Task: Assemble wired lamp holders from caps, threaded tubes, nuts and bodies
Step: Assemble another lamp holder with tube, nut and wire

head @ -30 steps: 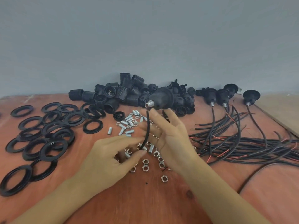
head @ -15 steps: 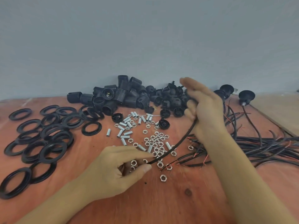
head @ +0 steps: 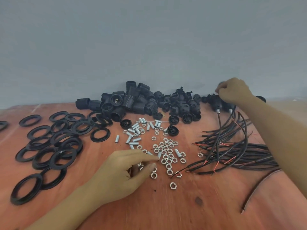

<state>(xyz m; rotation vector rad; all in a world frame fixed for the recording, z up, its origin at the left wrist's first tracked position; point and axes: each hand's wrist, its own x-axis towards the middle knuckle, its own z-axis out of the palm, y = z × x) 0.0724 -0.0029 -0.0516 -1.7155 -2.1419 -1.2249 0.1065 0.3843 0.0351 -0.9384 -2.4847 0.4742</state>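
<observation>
My right hand [head: 232, 92] reaches to the far right back, fingers curled on the top of a black wired cap [head: 216, 101] that stands among other wired caps by the wall. Its black wire [head: 218, 140] hangs down onto the wire bundle [head: 240, 153]. My left hand [head: 126, 171] hovers low over the silver nuts [head: 166, 150], thumb and forefinger apart, holding nothing. Silver threaded tubes [head: 134, 129] lie behind the nuts. Black threaded bodies [head: 129, 100] and loose caps [head: 181, 104] are heaped at the wall.
Several black rings [head: 63, 143] spread over the left of the reddish wooden table [head: 166, 208]. One loose wire [head: 259, 186] curves along the right front. A grey wall closes the back.
My right hand carried the wired cap from the middle to the far right back among the other wired caps. My left hand let go of the wire's end and stays over the nuts.
</observation>
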